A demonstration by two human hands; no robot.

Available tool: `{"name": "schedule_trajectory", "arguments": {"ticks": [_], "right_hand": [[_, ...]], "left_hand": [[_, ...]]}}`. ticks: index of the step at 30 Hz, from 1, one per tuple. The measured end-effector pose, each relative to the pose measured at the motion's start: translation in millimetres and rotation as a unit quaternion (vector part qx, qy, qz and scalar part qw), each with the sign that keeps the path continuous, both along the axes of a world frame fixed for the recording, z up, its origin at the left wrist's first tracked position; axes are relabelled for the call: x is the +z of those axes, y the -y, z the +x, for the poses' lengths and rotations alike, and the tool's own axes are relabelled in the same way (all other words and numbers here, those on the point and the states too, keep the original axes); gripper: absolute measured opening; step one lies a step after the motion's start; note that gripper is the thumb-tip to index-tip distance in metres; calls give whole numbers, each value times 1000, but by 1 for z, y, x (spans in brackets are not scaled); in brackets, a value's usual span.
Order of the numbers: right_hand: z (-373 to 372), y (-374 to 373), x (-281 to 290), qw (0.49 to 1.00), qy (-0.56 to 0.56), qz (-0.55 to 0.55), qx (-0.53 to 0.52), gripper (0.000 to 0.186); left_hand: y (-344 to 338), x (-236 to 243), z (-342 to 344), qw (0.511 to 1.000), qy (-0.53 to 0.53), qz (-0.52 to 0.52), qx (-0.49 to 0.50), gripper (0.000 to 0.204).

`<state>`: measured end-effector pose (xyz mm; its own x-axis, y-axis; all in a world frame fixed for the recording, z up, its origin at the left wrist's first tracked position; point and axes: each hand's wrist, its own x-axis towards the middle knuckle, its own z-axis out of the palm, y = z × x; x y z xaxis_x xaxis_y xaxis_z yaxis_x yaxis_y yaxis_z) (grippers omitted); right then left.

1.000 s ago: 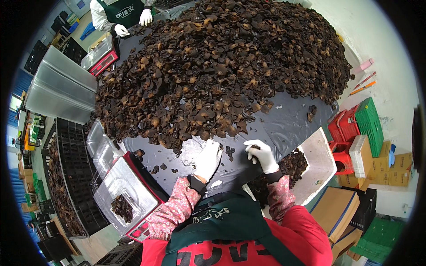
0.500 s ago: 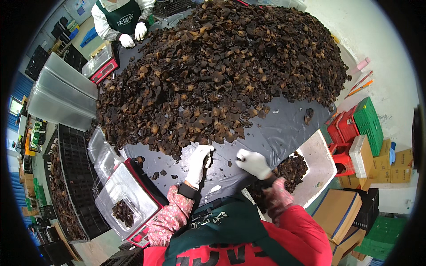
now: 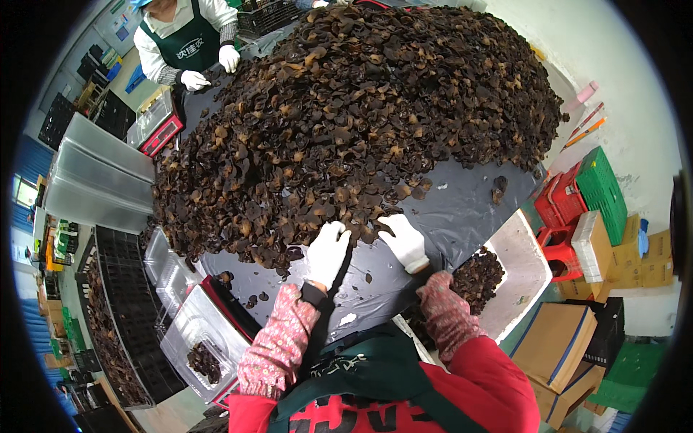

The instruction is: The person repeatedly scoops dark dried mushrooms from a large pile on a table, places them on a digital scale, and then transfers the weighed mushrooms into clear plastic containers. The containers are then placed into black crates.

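A large heap of dark brown wood ear mushrooms (image 3: 346,108) covers most of the table. My left hand (image 3: 328,252), in a white glove, is at the heap's near edge, its fingers curled in on a wood ear mushroom partly hidden by them. Just to the right, my white-gloved right hand (image 3: 406,244) reaches the same edge with thumb and fingers bent around a dark piece of wood ear. The two hands are a short gap apart, more pieces lying between them. Small scraps lie on the grey plastic sheet (image 3: 375,289) below.
On the left, a scale (image 3: 209,339) bears a clear tray of mushrooms, beside stacked clear containers (image 3: 101,173) and a black crate (image 3: 133,310). A white foam box (image 3: 523,270) with mushrooms stands at right. Across the table, a co-worker's gloved hands (image 3: 209,70) rest near the heap.
My right hand has moved forward and left from above the bare sheet to the heap's edge. My left hand has moved slightly forward. The view has shifted a little.
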<state>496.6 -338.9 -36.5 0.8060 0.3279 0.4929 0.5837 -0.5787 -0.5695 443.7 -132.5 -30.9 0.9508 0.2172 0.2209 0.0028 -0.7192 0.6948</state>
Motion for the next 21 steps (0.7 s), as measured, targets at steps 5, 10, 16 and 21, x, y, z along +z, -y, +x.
{"name": "schedule_trajectory", "arguments": {"ticks": [5,10,16,21], "right_hand": [[-9,-22,-2,976,-131,155,76,9],[-23,-8,2,895,-410,172,35,16],[-25,-8,20,774,-557,300,-13,22],[-32,-6,16,774,-549,315,-21,18]], "left_hand": [[-31,27,-56,860,-120,-488,89,10],[-36,25,-95,678,-118,-709,154,13],[-35,31,-95,586,-40,-798,132,16],[-36,36,-92,540,-42,-832,122,22]]}}
